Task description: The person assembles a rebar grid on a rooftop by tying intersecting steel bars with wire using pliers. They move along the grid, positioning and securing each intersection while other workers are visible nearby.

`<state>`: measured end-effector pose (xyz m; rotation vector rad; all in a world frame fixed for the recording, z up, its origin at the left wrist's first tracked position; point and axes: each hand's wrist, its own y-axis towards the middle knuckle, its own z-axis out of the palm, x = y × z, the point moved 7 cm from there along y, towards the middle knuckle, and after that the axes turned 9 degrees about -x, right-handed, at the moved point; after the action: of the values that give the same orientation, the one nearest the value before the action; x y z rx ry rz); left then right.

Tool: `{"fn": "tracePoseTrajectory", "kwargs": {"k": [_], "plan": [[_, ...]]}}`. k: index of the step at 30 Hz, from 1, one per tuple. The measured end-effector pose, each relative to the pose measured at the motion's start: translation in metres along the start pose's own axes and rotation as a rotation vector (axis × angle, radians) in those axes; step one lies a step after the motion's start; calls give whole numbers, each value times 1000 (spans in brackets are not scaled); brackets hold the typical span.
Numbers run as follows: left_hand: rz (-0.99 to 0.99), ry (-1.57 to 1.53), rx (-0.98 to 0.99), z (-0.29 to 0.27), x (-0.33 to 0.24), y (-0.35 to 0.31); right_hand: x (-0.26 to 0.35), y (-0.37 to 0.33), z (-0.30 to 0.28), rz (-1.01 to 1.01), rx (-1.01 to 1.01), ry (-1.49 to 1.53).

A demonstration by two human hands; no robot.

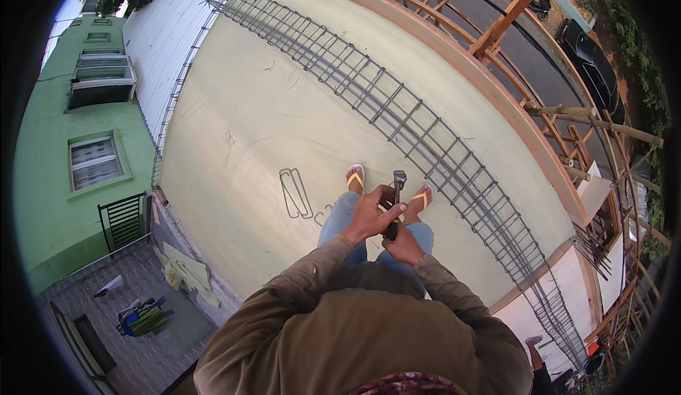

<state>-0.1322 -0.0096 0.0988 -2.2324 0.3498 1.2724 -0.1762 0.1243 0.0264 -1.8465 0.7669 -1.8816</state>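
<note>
Both hands are together in front of my knees, around one hand tool (400, 179) with a grey metal head and a dark handle. Its exact kind is hard to tell, and its head points away from me. My left hand (372, 215) is closed on its middle, with the thumb across it. Lower down, my right hand (405, 245) wraps the handle end. My feet in yellow-strapped sandals (355, 177) stand on a pale sheet-covered deck (227, 203). Bent steel stirrups (296, 193) lie to the left of my legs.
A long rebar cage (397, 114) crosses the deck just beyond my feet, curving toward the lower right. Timber and bamboo framing (496, 33) lines the right edge, above a road. At left the deck ends over a lower patio (170, 345) beside a green house (50, 203). Another person's leg (535, 356) shows at lower right.
</note>
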Motion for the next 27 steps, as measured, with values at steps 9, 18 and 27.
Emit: {"fn": "tracePoseTrajectory", "kwargs": {"k": [9, 18, 27], "plan": [[-10, 269, -580, -259, 61, 53, 148, 72, 67, 135, 642, 34], [-342, 439, -709, -590, 244, 37, 245, 233, 168, 332, 309, 21], [-366, 251, -796, -729, 301, 79, 339, 369, 193, -52, -90, -534]]}}
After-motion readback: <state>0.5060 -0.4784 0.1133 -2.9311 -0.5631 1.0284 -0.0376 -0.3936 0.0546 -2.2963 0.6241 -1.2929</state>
